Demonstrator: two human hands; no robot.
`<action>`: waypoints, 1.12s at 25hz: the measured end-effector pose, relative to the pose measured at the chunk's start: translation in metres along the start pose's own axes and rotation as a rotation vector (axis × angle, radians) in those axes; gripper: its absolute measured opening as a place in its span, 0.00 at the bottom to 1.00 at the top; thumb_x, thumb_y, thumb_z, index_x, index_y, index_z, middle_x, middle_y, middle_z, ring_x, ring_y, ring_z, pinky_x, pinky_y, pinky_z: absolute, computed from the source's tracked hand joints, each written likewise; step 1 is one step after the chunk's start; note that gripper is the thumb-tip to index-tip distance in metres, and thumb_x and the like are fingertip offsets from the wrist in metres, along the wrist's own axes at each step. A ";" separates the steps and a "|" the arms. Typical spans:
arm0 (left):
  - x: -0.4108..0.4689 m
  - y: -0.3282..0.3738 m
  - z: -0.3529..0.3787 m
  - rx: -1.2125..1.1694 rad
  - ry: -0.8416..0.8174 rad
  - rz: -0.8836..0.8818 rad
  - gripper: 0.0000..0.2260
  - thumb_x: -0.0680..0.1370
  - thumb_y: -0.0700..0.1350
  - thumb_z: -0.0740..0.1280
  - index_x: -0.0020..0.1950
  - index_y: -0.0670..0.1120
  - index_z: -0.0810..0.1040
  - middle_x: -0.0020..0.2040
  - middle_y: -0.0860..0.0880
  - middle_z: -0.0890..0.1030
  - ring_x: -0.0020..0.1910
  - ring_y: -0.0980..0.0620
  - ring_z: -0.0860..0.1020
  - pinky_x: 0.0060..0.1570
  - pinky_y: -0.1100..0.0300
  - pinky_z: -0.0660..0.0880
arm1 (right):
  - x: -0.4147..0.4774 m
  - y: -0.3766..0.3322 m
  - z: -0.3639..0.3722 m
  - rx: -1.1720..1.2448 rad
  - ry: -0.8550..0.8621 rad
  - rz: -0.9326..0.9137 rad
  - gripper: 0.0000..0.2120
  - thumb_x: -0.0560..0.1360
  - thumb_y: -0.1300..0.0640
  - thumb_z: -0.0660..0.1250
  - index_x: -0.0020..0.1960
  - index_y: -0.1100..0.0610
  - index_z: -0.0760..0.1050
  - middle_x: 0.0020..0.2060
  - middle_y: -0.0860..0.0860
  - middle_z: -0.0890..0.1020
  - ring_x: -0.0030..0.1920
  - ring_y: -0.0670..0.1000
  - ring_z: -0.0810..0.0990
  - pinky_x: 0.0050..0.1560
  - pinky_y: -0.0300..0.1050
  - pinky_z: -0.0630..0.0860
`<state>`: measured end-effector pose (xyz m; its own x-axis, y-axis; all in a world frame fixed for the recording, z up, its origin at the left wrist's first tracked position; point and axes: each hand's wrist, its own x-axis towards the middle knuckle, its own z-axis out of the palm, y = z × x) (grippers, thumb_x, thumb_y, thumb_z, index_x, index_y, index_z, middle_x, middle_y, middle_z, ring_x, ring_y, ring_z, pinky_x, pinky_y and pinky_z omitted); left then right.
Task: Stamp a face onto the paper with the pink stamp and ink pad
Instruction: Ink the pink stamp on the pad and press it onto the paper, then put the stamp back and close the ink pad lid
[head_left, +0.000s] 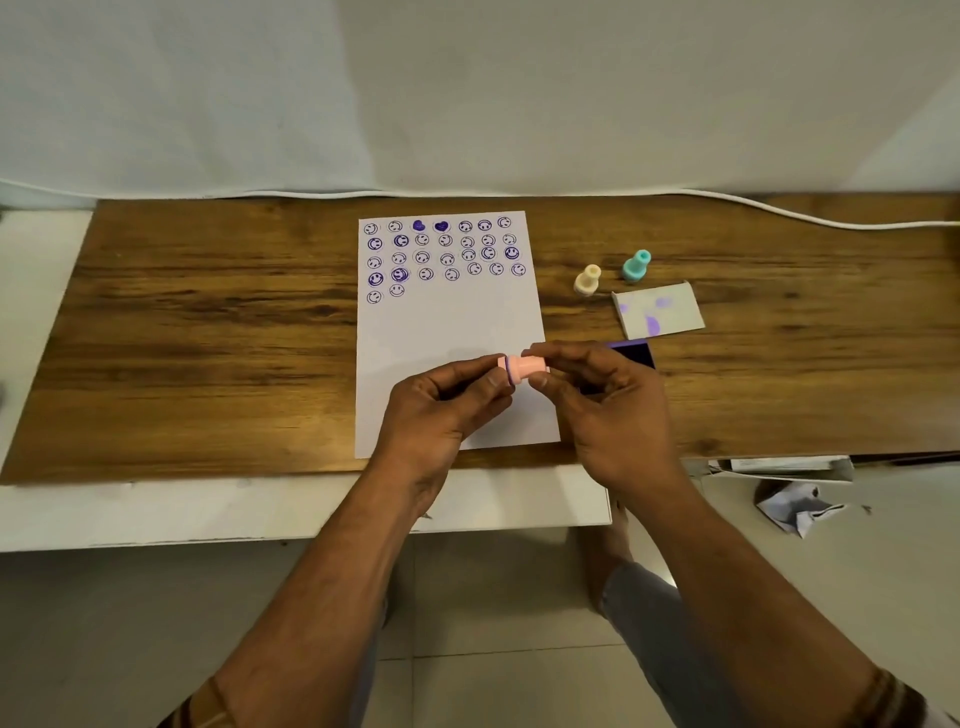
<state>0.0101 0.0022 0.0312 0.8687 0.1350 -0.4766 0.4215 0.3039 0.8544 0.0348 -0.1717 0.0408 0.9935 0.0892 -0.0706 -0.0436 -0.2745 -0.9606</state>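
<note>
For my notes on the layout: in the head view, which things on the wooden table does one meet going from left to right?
paper → pink stamp held in both hands → cream stamp → teal stamp → stained card

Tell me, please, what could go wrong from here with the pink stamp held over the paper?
1. The pink stamp lies sideways between both hands; its inked rim faces the left hand and could smudge its fingers.
2. The right hand covers the ink pad, so it might brush the ink.
3. A careless touch could mark the paper.
</note>
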 end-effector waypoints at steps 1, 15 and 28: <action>0.000 0.000 0.000 -0.011 -0.005 -0.002 0.13 0.71 0.44 0.76 0.56 0.49 0.88 0.56 0.46 0.89 0.56 0.44 0.87 0.62 0.48 0.82 | 0.000 -0.001 0.000 -0.001 -0.002 -0.002 0.13 0.74 0.53 0.76 0.55 0.37 0.83 0.51 0.34 0.86 0.54 0.41 0.84 0.52 0.28 0.77; 0.004 -0.004 0.000 0.167 0.066 0.139 0.15 0.77 0.45 0.75 0.64 0.51 0.85 0.52 0.53 0.89 0.51 0.52 0.88 0.57 0.52 0.85 | 0.039 0.003 -0.010 -0.409 0.281 0.003 0.14 0.77 0.47 0.75 0.63 0.45 0.81 0.52 0.43 0.84 0.49 0.46 0.82 0.49 0.41 0.79; 0.011 -0.008 -0.010 0.172 0.144 0.205 0.13 0.79 0.42 0.74 0.60 0.55 0.86 0.48 0.56 0.88 0.48 0.50 0.87 0.46 0.59 0.86 | 0.090 0.026 -0.034 -0.609 0.369 -0.054 0.21 0.74 0.40 0.70 0.64 0.46 0.78 0.56 0.46 0.84 0.58 0.53 0.79 0.53 0.53 0.80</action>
<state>0.0134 0.0104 0.0172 0.8994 0.3131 -0.3049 0.2900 0.0946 0.9524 0.1266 -0.2037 0.0188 0.9681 -0.1821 0.1719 -0.0333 -0.7742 -0.6321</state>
